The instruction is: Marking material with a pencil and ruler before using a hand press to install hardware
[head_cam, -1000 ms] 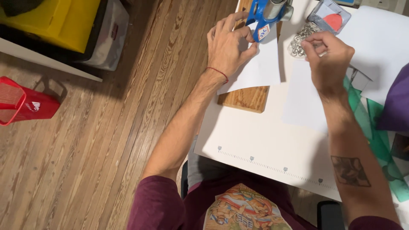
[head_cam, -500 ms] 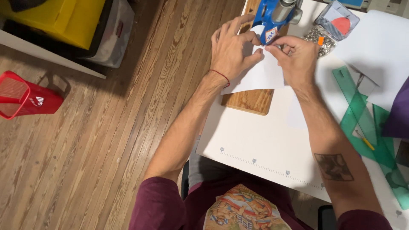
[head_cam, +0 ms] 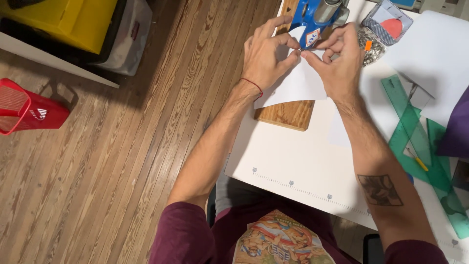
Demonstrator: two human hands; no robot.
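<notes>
- My left hand (head_cam: 266,61) and right hand (head_cam: 337,63) meet at 12 o'clock on the table, both pinched shut on the top corner of a white paper sheet (head_cam: 298,85).
- Left: thumb and forefinger closed on the paper's upper edge, other fingers spread flat over it. Right: fingertips closed on the same corner from the 3 o'clock side.
- The sheet lies partly over a wooden board (head_cam: 288,113), its lower edge trailing toward 6 o'clock and its top corner lifted off the surface between my fingers.
- Handling, as I judge it: very light, thin, limp; it creases where pinched and tears if pulled apart. Not slippery against dry fingertips. Best held at corners or edges with a light pinch; a flat palm keeps the rest from drifting.
- At 12 o'clock, just beyond my fingertips: a blue tool (head_cam: 312,17) with a metal part on the board's far end. Whether the paper touches it, I cannot tell.
- At 1 o'clock: a pile of small metal pieces (head_cam: 369,46) and a small clear case (head_cam: 388,19).
- At 3 o'clock: green transparent rulers (head_cam: 415,142) on the white table (head_cam: 293,161).
- At 9 o'clock, on the wooden floor (head_cam: 122,161): a red basket (head_cam: 27,110).
</notes>
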